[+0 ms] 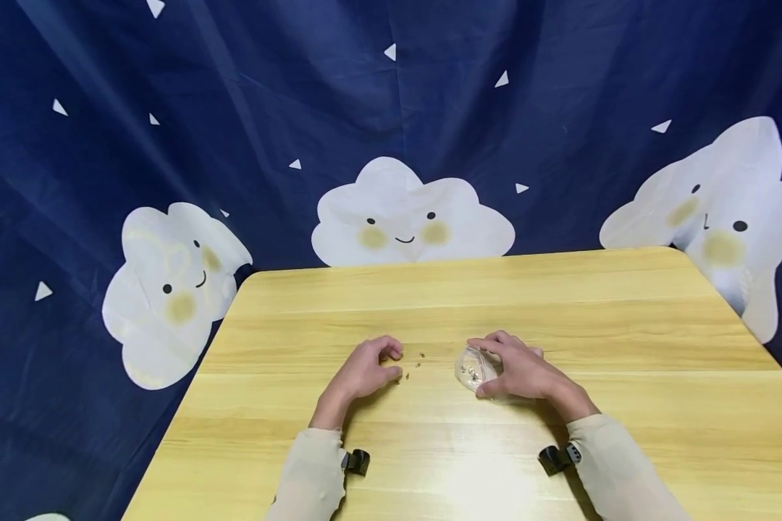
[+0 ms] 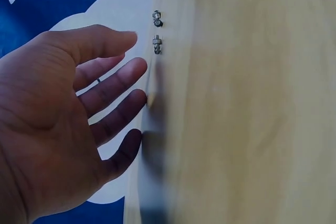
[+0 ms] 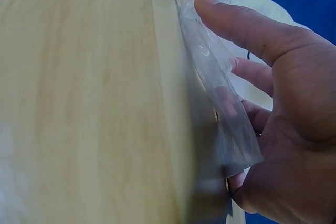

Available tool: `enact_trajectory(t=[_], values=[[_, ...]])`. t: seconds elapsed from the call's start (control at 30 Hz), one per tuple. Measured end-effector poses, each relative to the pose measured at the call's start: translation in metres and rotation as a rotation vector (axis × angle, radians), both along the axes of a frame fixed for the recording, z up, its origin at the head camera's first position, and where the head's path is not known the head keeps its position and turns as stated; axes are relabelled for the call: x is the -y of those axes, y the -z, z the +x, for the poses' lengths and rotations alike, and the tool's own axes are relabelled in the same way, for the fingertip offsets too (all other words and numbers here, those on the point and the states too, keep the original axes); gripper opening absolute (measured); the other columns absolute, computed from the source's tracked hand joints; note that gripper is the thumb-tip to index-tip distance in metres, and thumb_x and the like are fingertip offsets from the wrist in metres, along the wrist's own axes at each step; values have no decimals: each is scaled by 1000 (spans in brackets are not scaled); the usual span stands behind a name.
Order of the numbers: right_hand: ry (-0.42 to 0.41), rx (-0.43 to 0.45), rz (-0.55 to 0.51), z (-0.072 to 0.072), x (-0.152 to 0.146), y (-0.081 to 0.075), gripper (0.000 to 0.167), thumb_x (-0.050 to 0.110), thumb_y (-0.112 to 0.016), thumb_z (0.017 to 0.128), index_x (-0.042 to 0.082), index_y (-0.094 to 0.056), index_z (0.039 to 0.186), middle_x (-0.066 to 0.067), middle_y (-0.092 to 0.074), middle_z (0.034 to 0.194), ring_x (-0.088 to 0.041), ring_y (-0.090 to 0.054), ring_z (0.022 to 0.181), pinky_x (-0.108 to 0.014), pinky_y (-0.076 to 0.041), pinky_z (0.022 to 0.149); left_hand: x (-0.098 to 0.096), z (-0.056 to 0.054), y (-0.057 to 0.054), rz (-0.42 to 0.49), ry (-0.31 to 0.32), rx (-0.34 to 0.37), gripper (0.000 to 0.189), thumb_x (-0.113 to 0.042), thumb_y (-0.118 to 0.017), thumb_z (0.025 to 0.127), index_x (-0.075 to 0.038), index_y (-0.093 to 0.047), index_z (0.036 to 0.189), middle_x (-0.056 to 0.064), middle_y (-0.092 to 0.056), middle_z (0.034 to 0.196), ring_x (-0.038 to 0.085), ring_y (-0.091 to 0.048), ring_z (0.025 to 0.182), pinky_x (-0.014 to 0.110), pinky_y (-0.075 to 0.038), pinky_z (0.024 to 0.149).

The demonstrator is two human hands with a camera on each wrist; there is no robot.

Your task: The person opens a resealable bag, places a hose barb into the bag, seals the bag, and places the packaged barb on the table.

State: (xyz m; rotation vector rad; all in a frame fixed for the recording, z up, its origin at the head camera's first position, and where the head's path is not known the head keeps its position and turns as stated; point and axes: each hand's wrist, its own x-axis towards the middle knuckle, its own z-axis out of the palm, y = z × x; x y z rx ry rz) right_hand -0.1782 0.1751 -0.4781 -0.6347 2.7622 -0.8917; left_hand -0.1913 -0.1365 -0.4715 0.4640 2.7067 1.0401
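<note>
My left hand (image 1: 365, 367) is above the table at centre left, its thumb and fingers apart and loosely bent. Nothing lies between them. Beside its fingertips are several tiny metal fittings (image 1: 407, 376); in the left wrist view two metal fittings (image 2: 157, 44) show a stem and a wider collar. To their right, my right hand (image 1: 520, 367) holds a small clear plastic bag (image 1: 469, 373) by its edges, thumb on the near side and fingers on the far side. More small metal pieces show inside the bag. The right wrist view shows the clear bag (image 3: 226, 114) between thumb and fingers.
The light wooden table (image 1: 300, 463) has rounded far corners. Behind it hangs a dark blue curtain (image 1: 339, 87) with white clouds and small white triangles. A black strapped device is on each wrist, over cream sleeves (image 1: 313, 474).
</note>
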Motion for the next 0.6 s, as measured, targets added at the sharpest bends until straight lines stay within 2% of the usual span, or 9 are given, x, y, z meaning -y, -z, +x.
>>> enact_trajectory(t=[0.27,0.43,0.6], values=[[0,5,-7,0,0,-2,87,40,-86,66,25,-48,143,-5,-52,131,-24,-51,114,-49,-34,86,7,8,-3,-10,54,23,34,-12,-77,79,-15,-64,110,-6,-68,100,15,-61,99,38,-48,96],[4,10,-14,0,0,-2,86,41,-86,66,25,-48,142,-5,-52,130,-25,-50,115,-65,-32,92,10,13,-3,0,39,20,34,-9,-79,77,-17,-66,107,-9,-68,97,14,-60,99,39,-46,98],[8,18,-15,0,0,0,87,41,-86,66,25,-48,143,-5,-52,131,-25,-51,115,-67,-32,92,9,16,1,-11,37,-22,32,-9,-79,75,-19,-67,103,-12,-69,93,14,-58,99,42,-42,99]])
